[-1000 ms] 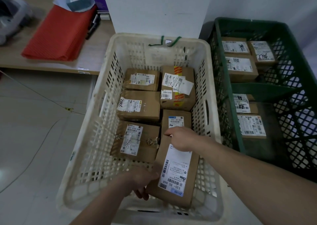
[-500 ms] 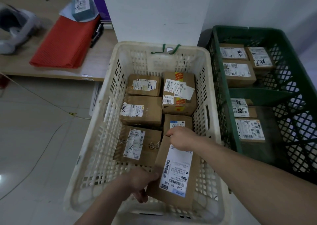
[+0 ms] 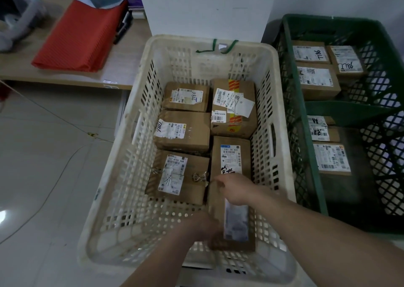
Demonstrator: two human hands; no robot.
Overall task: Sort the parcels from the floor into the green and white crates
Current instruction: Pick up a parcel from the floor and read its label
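The white crate (image 3: 175, 40) holds five parcels (image 3: 181, 131), the green crate (image 3: 328, 19) several. My right hand (image 3: 234, 190) grips a sixth parcel (image 3: 237, 225) inside the white; my left hand (image 3: 201, 227) is blurred, grip undeterminable. Floor remainder unseen.

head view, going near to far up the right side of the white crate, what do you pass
long blurred parcel → parcel labelled 530-D5 A32 → parcel with orange tape → white crate's far wall → green tie on its rim
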